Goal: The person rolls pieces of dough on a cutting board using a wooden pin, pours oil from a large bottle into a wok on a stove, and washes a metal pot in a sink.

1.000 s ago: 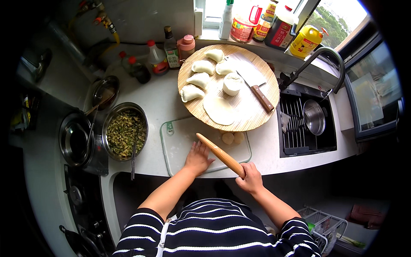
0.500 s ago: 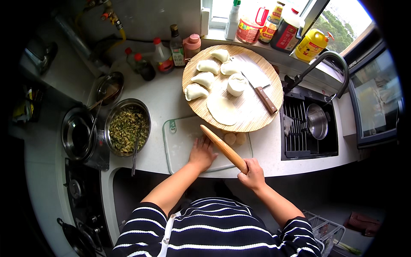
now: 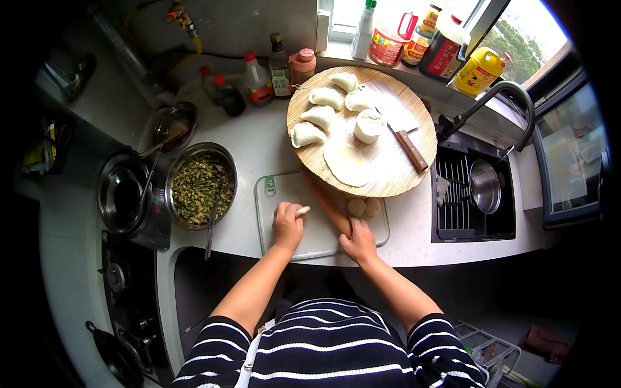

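My left hand [image 3: 288, 225] is closed on a small pale piece of dough [image 3: 303, 211] over the left part of the clear glass board [image 3: 268, 242]. My right hand [image 3: 358, 243] grips the near end of a wooden rolling pin [image 3: 333, 210], which slants across the board with its far end by the round wooden board [image 3: 388, 189]. Two small dough balls [image 3: 364, 207] sit just beyond my right hand. On the round board lie several folded dumplings [image 3: 318, 116], a flat dough wrapper [image 3: 346, 163], a small white tub [image 3: 369, 125] and a cleaver [image 3: 411, 150].
A steel bowl of chopped filling [image 3: 202, 187] with a utensil in it stands left of the glass board. Bottles [image 3: 259, 81] line the back wall, more containers [image 3: 446, 48] the windowsill. To the right is a black sink [image 3: 475, 223] with a steel pot [image 3: 485, 186].
My left hand has lifted off the board and now holds a dough piece. My right hand has lowered the rolling pin onto the glass board, moving it slightly left.
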### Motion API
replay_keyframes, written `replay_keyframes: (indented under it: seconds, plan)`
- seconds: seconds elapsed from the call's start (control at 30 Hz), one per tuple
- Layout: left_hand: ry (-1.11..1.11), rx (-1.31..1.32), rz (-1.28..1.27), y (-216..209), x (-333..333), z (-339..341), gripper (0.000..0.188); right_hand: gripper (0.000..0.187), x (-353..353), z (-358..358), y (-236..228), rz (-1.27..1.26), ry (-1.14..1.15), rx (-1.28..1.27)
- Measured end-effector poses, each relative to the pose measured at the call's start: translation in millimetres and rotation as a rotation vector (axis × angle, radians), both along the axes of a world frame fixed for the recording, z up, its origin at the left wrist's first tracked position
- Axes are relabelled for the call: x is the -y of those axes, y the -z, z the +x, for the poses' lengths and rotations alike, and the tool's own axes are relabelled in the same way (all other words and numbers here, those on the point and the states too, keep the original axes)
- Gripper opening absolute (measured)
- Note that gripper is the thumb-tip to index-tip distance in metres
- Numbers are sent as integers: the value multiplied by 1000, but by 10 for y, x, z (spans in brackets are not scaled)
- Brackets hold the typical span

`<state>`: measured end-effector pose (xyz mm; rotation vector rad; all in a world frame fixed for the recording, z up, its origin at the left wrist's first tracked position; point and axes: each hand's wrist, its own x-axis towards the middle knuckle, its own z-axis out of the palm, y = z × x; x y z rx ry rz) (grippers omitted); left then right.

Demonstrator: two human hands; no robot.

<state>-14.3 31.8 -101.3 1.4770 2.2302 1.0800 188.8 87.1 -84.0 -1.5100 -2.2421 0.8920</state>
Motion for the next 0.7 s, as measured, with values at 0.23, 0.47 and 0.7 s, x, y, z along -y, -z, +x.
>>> replay_keyframes:
  seconds: [0.23, 0.47, 0.7]
  plan:
    - [239, -362, -42, -30, 68, -64, 48, 50, 9, -123, 36, 243, 1, 49]
    - [299, -375, -249, 84, 107, 5, 61, 53, -11, -612, 115, 485, -501, 15]
    - [168, -244, -158, -31, 280, -292, 52, 75, -182, -1017, 316, 271, -647, 107]
